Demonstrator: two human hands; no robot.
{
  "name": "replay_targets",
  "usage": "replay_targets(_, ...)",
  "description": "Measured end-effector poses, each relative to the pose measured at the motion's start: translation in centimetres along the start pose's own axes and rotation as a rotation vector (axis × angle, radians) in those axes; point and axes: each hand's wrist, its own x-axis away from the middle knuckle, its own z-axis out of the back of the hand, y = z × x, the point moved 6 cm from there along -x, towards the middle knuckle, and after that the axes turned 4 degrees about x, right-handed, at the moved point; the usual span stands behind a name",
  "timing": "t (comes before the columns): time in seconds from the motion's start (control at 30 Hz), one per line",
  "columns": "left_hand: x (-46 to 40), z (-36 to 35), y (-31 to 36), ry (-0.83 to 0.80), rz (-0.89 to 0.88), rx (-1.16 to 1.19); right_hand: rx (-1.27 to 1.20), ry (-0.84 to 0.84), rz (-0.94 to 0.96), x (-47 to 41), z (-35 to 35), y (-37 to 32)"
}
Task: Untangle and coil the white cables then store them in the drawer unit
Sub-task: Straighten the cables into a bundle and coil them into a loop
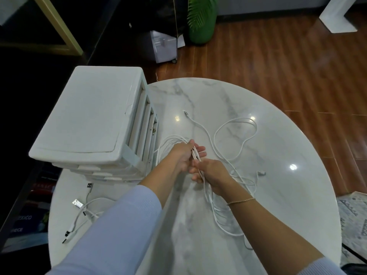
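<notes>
A tangle of white cables [234, 133] spreads over the round marble table [278, 195]. Both hands meet at the table's middle. My left hand [183, 154] holds a bundle of strands that loops out toward the drawer unit. My right hand [210, 174] grips the same bundle just below, and strands trail down past my wrist. One loose loop and a plug end lie beyond the hands. The white drawer unit [89, 118] stands at the table's left, its drawer fronts facing right. Its drawers look closed.
More cable ends with USB plugs [77, 203] lie on the near left of the table, under my left sleeve. A green plant pot [200, 26] and a grey box [162, 46] stand on the wooden floor beyond. A patterned rug [353, 215] lies at the right.
</notes>
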Motion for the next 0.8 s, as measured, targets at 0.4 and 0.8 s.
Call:
replay_targets(0.4,-0.8,1.1,-0.8,0.017,-0.012,0.039,1.153,0.135,0.237,6.3,-2.3,1.0)
replay_targets(0.8,-0.8,1.9,0.1,0.049,-0.058,0.082,0.297,-0.316,-0.621,8.6,4.7,8.6)
